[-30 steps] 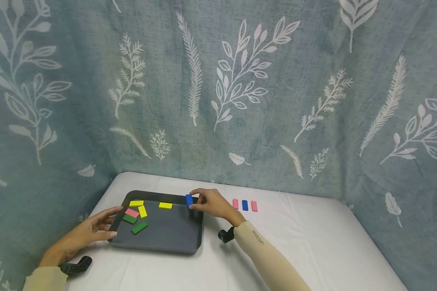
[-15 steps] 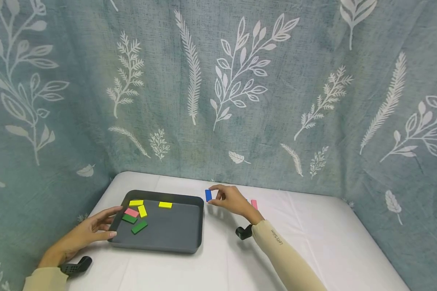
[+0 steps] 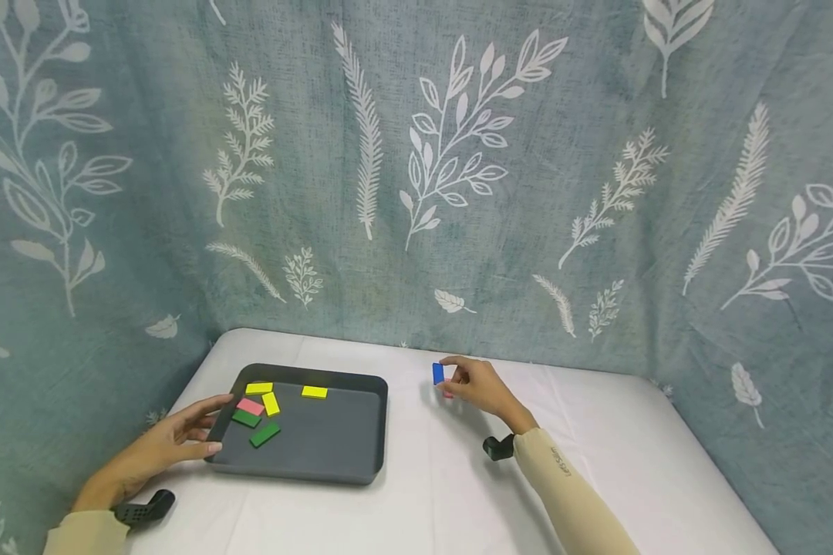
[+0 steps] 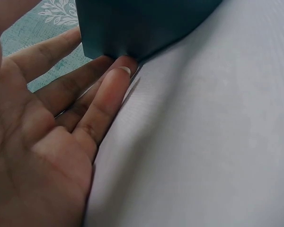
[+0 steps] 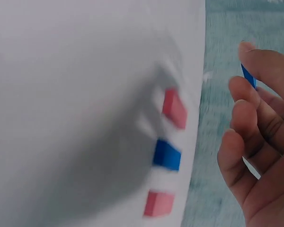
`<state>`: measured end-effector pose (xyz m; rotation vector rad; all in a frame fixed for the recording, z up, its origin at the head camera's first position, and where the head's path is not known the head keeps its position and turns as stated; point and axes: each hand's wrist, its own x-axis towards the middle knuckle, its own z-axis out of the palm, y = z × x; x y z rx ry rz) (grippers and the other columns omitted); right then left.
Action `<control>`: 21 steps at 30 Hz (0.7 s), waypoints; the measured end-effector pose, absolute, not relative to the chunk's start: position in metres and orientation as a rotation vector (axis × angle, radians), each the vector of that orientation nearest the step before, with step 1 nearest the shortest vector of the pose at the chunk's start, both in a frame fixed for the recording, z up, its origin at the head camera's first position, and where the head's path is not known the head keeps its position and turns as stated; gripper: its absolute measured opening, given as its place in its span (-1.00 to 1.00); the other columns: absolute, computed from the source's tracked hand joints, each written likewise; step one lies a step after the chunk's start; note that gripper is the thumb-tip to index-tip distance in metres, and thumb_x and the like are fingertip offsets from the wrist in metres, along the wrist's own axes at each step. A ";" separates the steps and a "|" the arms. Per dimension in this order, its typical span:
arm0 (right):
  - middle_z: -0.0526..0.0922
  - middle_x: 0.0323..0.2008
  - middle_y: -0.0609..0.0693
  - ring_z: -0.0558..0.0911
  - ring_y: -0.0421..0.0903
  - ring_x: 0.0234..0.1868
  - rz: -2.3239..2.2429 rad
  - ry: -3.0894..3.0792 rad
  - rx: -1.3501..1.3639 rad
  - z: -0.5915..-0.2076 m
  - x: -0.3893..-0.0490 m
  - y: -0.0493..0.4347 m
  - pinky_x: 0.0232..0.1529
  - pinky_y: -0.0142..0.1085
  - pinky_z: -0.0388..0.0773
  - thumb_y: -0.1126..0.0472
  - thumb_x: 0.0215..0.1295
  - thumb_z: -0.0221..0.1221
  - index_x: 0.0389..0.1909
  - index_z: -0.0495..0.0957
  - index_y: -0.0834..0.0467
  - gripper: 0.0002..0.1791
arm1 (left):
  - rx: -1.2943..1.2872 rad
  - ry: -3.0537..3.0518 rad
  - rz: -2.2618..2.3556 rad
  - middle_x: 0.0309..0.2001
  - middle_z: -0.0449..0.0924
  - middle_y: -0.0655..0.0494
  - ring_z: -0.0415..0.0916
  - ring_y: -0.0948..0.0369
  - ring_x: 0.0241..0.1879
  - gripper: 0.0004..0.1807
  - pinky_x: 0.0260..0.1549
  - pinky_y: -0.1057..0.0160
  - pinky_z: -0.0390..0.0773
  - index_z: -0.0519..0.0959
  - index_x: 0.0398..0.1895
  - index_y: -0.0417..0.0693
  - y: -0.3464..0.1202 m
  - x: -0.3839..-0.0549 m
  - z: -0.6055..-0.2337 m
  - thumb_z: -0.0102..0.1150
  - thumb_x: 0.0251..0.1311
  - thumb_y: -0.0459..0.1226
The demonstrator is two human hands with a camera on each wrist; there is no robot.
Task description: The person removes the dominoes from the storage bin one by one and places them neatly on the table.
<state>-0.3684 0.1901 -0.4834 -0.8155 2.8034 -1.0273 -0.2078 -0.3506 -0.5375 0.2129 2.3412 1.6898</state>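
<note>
My right hand (image 3: 482,387) pinches a blue block (image 3: 438,374) between thumb and fingertips, above the white table to the right of the dark grey tray (image 3: 333,475). In the right wrist view a pink block (image 5: 174,109), a second blue block (image 5: 167,155) and another pink block (image 5: 158,203) lie in a row on the cloth; from the head they are mostly behind my hand. At the tray's left side rests my left hand (image 3: 160,447), its fingertips touching the wall with fingers fairly straight. Inside the tray lie several yellow blocks (image 3: 259,388), green blocks (image 3: 265,435) and one pink block (image 3: 251,407).
A white cloth (image 3: 416,509) covers the table. A blue-green curtain (image 3: 416,293) with white leaf prints stands behind it and at both sides. Black wrist cameras (image 3: 498,447) sit on both wrists.
My right hand has carried the blue block from above the tray's right end rightward, to the row of blocks on the table. The left hand and the tray have stayed in place.
</note>
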 end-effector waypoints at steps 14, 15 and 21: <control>0.68 -0.44 -0.07 0.60 -0.07 -0.47 -0.990 2.901 -0.614 -0.497 -0.374 0.249 -0.41 -0.28 0.48 0.08 0.32 0.41 0.28 0.57 0.14 -0.45 | 0.189 2.333 1.687 0.54 0.08 -0.18 0.05 -0.23 0.42 -0.15 0.18 -0.24 0.32 0.09 0.64 0.15 -0.352 -0.207 -0.535 0.29 0.39 -0.17; 0.67 -0.44 -0.07 0.59 -0.08 -0.47 -0.985 2.909 -0.598 -0.498 -0.374 0.253 -0.41 -0.28 0.47 0.09 0.32 0.41 0.28 0.57 0.14 -0.46 | 0.193 2.334 1.687 0.55 0.06 -0.18 0.04 -0.24 0.43 -0.15 0.18 -0.25 0.31 0.08 0.64 0.15 -0.352 -0.207 -0.535 0.29 0.39 -0.17; 0.64 -0.46 -0.10 0.53 -0.14 -0.46 -0.936 2.940 -0.558 -0.502 -0.375 0.273 -0.35 -0.25 0.45 0.08 0.30 0.42 0.27 0.58 0.17 -0.45 | 0.200 2.339 1.691 0.54 0.09 -0.18 0.07 -0.22 0.40 -0.15 0.18 -0.22 0.31 0.09 0.64 0.14 -0.350 -0.206 -0.535 0.29 0.38 -0.18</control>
